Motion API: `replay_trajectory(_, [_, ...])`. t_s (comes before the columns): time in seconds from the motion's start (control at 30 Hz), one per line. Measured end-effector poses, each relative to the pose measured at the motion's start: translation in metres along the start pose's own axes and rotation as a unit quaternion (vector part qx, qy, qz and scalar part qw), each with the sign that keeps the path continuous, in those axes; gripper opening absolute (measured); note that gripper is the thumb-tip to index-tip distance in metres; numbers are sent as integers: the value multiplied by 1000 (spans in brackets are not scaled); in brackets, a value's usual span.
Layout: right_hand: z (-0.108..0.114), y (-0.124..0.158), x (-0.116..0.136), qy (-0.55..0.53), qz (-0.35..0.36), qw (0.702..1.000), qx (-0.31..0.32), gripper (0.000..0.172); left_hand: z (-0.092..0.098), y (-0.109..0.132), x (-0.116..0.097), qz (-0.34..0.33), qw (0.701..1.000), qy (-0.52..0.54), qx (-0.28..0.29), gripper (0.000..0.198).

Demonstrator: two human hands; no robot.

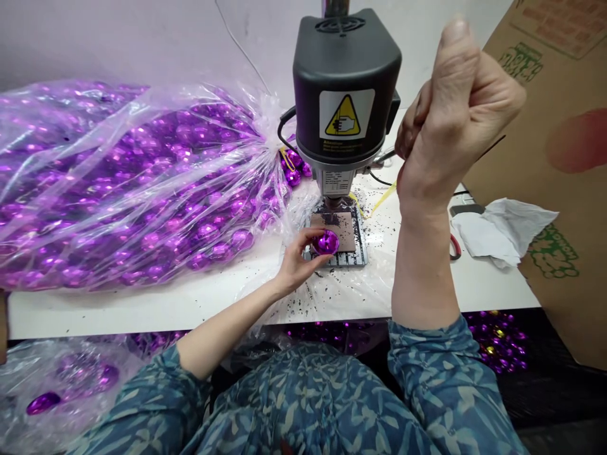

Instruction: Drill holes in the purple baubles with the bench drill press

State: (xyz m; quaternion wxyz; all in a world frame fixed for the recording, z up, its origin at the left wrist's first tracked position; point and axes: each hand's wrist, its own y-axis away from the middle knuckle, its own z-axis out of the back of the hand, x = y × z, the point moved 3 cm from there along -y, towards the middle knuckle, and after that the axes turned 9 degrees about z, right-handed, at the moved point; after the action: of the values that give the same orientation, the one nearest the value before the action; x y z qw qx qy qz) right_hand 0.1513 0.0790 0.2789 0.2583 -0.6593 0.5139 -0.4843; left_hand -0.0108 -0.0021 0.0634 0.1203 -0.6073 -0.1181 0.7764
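Observation:
A shiny purple faceted ball [326, 242] is pinched between the thumb and fingers of my left hand [301, 260]. It is over a brown board [348, 234] on the slotted metal base [363, 256] of a small black drill press [348, 76]. Above the ball is the chuck [334, 202]; whether a bit touches the ball I cannot tell. My right hand [450, 120] is raised at the machine's right side, closed in a fist round its feed lever [387, 155], with the grip hidden inside the fingers.
A big clear bag of purple balls [142, 189] fills the table's left side. Loose purple balls [293, 175] lie behind the press. Dark shavings dot the white table [118, 311]. On the right are crumpled paper [497, 230], red-handled tool [455, 248] and a cardboard box [559, 189].

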Motion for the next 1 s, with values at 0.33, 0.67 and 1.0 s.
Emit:
replay_trajectory(0.33, [2, -2, -7, 21, 28, 999, -3, 60, -17, 105, -42, -182, 855, -249, 416, 61])
replay_trajectory(0.67, [3, -2, -8, -23, 16, 999, -16, 63, -8, 19, -20, -103, 939, -137, 298, 20])
replay_trajectory(1.0, [4, 0, -8, 55, 17, 998, -9, 65, 67, -170, 54, 171, 896, -408, -32, 34])
